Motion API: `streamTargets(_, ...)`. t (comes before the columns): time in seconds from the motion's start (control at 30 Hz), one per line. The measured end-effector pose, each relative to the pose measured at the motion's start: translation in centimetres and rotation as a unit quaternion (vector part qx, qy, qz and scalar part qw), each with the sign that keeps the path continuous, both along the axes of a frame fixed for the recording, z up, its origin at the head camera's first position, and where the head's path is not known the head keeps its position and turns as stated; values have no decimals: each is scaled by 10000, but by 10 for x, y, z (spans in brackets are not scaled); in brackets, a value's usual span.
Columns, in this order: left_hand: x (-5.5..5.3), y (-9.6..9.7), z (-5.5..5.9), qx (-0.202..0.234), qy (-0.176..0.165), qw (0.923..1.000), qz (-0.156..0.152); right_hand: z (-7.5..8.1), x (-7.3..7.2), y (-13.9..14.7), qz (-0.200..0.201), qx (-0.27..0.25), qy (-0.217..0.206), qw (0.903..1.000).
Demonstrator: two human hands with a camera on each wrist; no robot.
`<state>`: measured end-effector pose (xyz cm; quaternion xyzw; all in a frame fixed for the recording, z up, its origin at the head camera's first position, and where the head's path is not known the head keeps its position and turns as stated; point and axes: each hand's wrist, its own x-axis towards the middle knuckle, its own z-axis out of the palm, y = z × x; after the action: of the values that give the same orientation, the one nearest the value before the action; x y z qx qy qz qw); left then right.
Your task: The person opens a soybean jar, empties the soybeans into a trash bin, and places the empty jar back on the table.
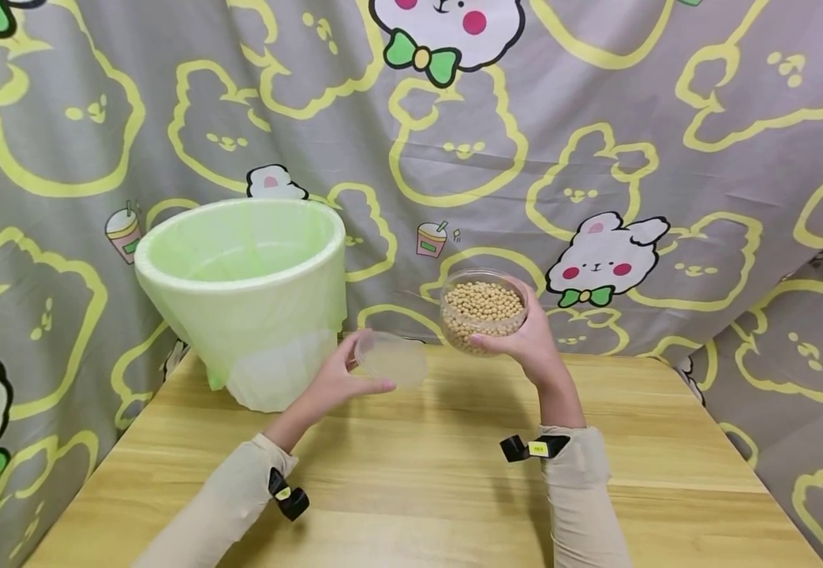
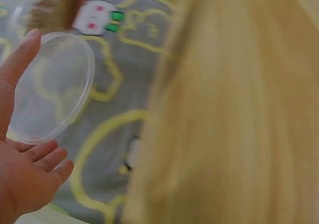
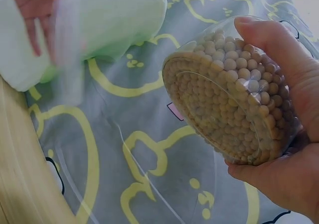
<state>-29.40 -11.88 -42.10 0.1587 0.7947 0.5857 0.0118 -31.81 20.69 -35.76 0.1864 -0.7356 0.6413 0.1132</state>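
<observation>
"Beige long sleeves [image 1: 205,505] come first, reaching up from the bottom edge, with a small black camera [image 1: 290,498] strapped at each wrist. What is the left hand [image 1: 329,388] doing?"

"It pinches a clear, round plastic lid [image 1: 391,361] by its edge. Thumb and fingers are parted about as widely as the lid, thumb at one side, fingers at the other."

"And the right hand [image 1: 528,341]?"

"Wrapped round a clear, round plastic tub [image 1: 459,335] of small, round, beige beans [image 1: 484,298]. Its thumb lies along the near side; the other fingers are mostly hidden behind the wall, though the right wrist view shows one beneath."

"Where are the tub and lid, then?"

"Both are up off the pale wood-grain table [image 1: 411,481], towards its far edge. The lid is to the left of the tub and apart from it, so the tub's top is uncovered. The beans are inside, showing through the wall and base."

"What stands beside them?"

"On the table's left, a large, pale-green tapered bucket [image 1: 269,331], just beyond the left hand. Behind everything hangs a grey cloth [image 1: 709,315] printed with yellow outlines and white rabbits."
</observation>
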Motion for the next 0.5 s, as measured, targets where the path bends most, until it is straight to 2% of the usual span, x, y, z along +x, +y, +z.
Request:
streamTargets(0.23, -3, -2, -24, -631, -187, 9978, -45, 1, -1, 0, -56, 62, -24, 10000)
streamTargets(0.5, -2, -8, -38, -976, -305, 9947, -101, 2, 2, -2, -20, 111, -105, 9999)
